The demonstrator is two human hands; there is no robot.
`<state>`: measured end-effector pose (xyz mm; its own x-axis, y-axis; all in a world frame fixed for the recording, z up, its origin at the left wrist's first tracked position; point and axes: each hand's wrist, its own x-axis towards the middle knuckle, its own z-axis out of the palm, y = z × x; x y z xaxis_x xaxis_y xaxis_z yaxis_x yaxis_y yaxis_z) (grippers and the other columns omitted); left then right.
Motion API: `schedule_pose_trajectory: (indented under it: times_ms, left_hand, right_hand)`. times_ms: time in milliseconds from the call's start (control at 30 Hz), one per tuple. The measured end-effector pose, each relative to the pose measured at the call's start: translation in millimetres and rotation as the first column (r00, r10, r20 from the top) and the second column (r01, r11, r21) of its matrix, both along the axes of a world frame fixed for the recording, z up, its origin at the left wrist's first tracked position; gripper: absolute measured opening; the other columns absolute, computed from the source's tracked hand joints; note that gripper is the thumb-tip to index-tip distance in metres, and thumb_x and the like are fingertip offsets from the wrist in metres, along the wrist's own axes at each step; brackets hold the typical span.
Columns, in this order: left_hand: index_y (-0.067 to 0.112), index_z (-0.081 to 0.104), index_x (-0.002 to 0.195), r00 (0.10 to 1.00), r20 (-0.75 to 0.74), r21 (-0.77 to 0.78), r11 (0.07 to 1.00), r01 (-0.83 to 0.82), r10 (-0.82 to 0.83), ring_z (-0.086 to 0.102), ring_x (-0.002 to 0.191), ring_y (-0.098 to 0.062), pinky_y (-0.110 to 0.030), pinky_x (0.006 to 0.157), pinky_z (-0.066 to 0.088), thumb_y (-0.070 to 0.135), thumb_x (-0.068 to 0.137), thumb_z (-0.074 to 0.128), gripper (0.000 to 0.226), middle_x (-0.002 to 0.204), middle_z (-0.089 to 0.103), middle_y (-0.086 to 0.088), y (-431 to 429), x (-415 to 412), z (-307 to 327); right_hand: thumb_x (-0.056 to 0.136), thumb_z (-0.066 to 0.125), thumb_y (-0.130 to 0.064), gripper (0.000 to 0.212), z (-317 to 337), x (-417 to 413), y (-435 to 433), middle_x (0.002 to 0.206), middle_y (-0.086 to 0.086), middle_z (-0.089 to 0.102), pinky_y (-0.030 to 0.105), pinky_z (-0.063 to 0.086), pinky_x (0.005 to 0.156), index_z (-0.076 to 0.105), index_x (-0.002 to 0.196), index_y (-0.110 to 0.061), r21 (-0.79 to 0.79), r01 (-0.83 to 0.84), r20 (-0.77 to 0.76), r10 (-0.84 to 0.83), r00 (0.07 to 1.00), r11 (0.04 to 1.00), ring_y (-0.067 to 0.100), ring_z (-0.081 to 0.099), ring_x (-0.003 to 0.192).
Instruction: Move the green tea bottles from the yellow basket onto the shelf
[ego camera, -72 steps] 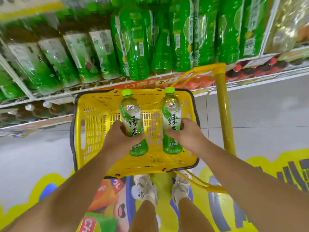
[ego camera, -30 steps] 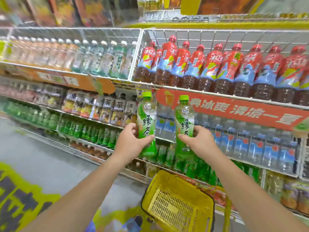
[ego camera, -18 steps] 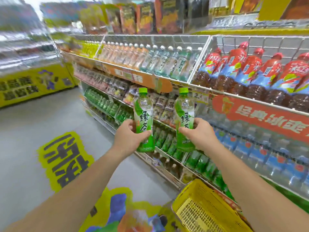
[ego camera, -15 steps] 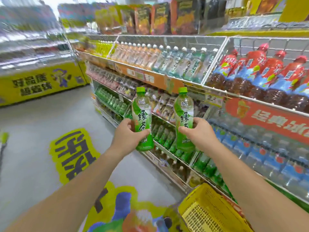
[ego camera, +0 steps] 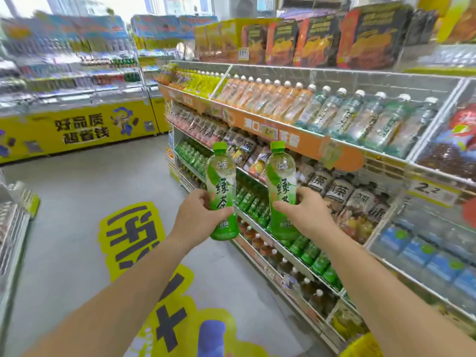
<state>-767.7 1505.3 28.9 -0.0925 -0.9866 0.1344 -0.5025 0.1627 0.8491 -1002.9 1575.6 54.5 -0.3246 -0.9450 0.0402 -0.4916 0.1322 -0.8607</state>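
Your left hand point(ego camera: 197, 215) has its grip wrapped round the middle of one green tea bottle point(ego camera: 222, 194), upright with the cap on top, out over the aisle floor point(ego camera: 77, 202). Beside it, your right hand point(ego camera: 304, 213) is closed the same way on a second bottle point(ego camera: 281, 191) — held by the waist so the base is free to set down. Further right, the shelf point(ego camera: 273, 244) row of green bottles sits lower, and the yellow basket point(ego camera: 360, 347) shows only as a corner at the bottom edge — both bottles are out of it.

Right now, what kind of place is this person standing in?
Very likely a supermarket drinks aisle: long wire shelves packed with rows of bottles, a price tag on the shelf edge, and a yellow chest freezer with printed slogans across the aisle.
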Motion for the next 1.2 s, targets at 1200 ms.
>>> schedule_pose_trajectory:
  times_ms: [1200]
  left_hand:
    - [0.018,0.057,0.101,0.862,0.010,0.439,0.777,0.451,-0.506,0.066,0.084,-0.026,-0.049,0.079,0.058,0.046,0.056,0.093,0.064,0.096,0.068,-0.008,-352,-82,-173]
  right_hand:
    - [0.080,0.077,-0.028,0.022,-204,-4,-281,0.084,-0.004,0.068,0.026,0.045,0.053,0.061,0.092,-0.021,0.343,0.486,0.156,-0.559,0.815,0.804,0.009,0.063,0.071]
